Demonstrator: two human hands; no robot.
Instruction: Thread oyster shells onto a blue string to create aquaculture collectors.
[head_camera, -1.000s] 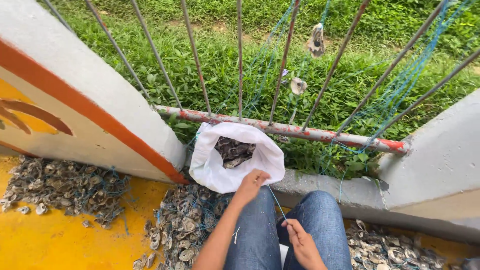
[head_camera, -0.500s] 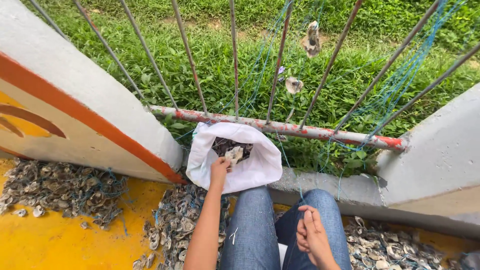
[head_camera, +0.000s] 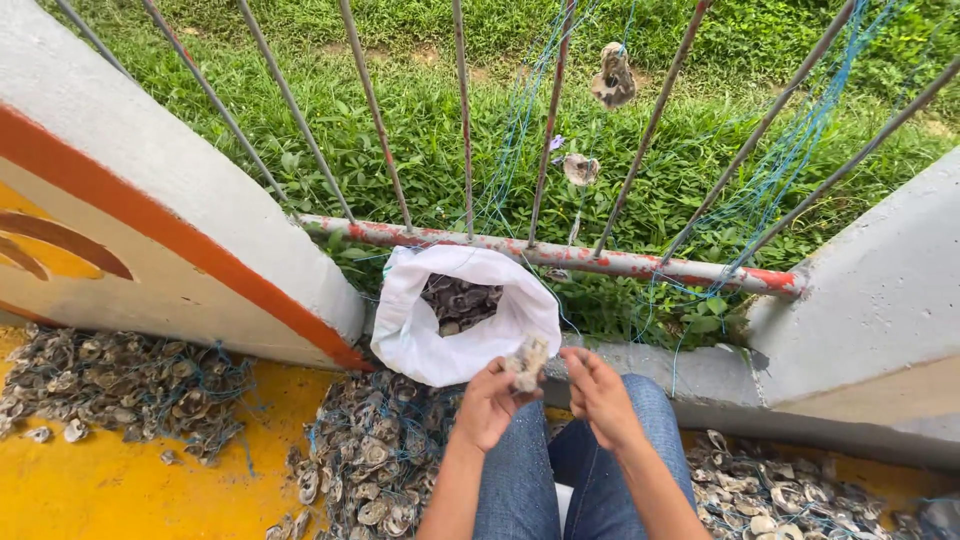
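My left hand (head_camera: 490, 403) holds a pale oyster shell (head_camera: 528, 362) just in front of a white sack (head_camera: 415, 335) that stands open with dark shells (head_camera: 458, 303) inside. My right hand (head_camera: 598, 393) sits close beside the shell, fingers curled toward it and touching or nearly touching it. Both hands hover above my knees in blue jeans (head_camera: 520, 470).
Heaps of shells tangled in blue cord lie on the yellow floor (head_camera: 120, 385) and by my legs (head_camera: 370, 460). A rusty red-and-white rail (head_camera: 560, 255) with slanted bars fences off grass. Shells hang on blue strings (head_camera: 612, 75). Grey concrete walls (head_camera: 870, 300) stand on both sides.
My left hand reached into the sack, then drew back toward me with a shell. My right hand rose from my thigh to meet it.
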